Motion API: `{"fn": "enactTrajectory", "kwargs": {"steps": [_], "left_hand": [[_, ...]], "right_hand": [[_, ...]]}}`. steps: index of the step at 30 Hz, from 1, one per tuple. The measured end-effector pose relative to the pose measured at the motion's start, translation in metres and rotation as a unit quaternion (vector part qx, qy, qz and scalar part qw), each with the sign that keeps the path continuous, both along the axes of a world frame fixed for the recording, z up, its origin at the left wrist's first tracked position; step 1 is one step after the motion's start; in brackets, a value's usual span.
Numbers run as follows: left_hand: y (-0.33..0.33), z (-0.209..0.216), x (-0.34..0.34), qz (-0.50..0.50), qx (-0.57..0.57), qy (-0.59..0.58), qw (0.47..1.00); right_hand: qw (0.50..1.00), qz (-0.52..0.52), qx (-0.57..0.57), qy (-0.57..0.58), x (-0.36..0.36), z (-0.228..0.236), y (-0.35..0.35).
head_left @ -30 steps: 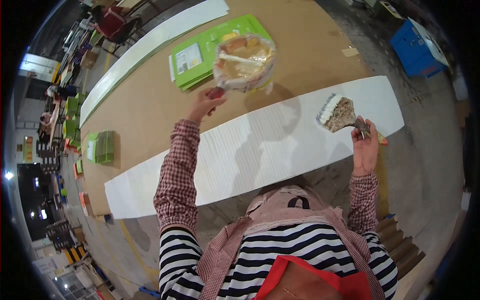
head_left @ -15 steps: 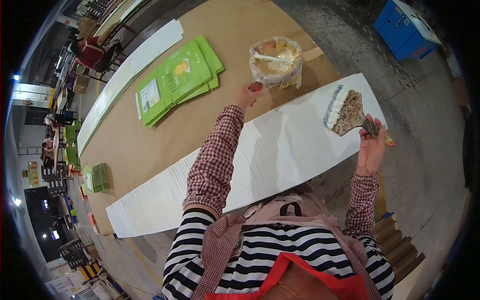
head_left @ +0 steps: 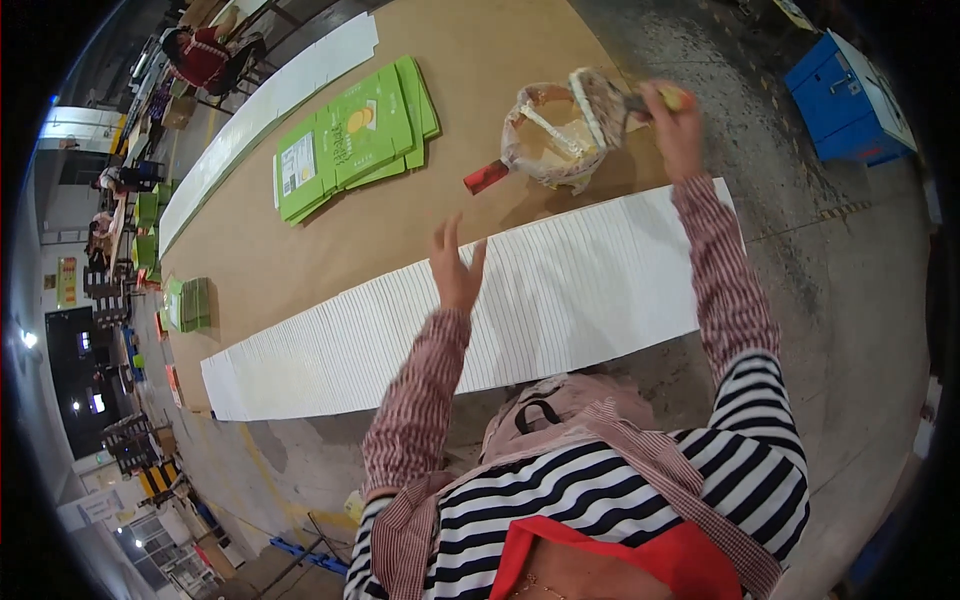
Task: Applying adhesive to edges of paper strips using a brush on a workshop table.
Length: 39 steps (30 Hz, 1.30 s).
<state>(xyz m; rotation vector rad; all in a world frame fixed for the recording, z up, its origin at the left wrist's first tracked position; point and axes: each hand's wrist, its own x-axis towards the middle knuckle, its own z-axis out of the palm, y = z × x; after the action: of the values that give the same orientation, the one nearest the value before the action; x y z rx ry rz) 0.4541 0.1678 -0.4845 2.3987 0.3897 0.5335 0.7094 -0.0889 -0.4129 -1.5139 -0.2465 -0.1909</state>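
We note our left hand [head_left: 455, 268] raised with fingers spread, holding nothing, above the long white ribbed sheet [head_left: 480, 315] that lies across the brown tabletop [head_left: 330, 245]. Our right hand [head_left: 676, 125] is clamped on the brush [head_left: 600, 105], its head at the rim of the plastic-lined glue bucket [head_left: 550, 140]. Beyond, to the left, lies a stack of flat green cartons [head_left: 350, 135].

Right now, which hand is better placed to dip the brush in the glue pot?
Right. The right hand has the brush in its grip, over the plastic-lined pot. The left hand is empty, above the white sheets.
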Motion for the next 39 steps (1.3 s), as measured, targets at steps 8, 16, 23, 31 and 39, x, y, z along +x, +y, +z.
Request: {"fn": "enactTrajectory", "kwargs": {"steps": [8, 16, 23, 31, 39], "left_hand": [[-0.055, -0.017, -0.257, 0.224, -0.030, 0.129, 0.966], [-0.127, -0.082, -0.462, 0.579, -0.182, 0.184, 0.774], [-0.157, -0.119, -0.489, 0.627, -0.265, 0.240, 0.692], [-0.179, -0.165, -0.522, 0.677, -0.225, 0.224, 0.664], [-0.189, -0.177, -0.526, 0.692, -0.236, 0.212, 0.648]], "right_hand": [[0.905, 0.039, -0.420, -0.061, 0.079, -0.038, 0.065], [0.876, 0.068, -0.471, -0.077, 0.071, -0.057, 0.091], [0.876, 0.078, -0.463, -0.109, 0.090, -0.099, 0.089], [0.937, 0.097, -0.336, 0.023, 0.090, -0.034, 0.086], [0.946, 0.142, -0.274, 0.102, 0.113, -0.045, 0.077]]}}
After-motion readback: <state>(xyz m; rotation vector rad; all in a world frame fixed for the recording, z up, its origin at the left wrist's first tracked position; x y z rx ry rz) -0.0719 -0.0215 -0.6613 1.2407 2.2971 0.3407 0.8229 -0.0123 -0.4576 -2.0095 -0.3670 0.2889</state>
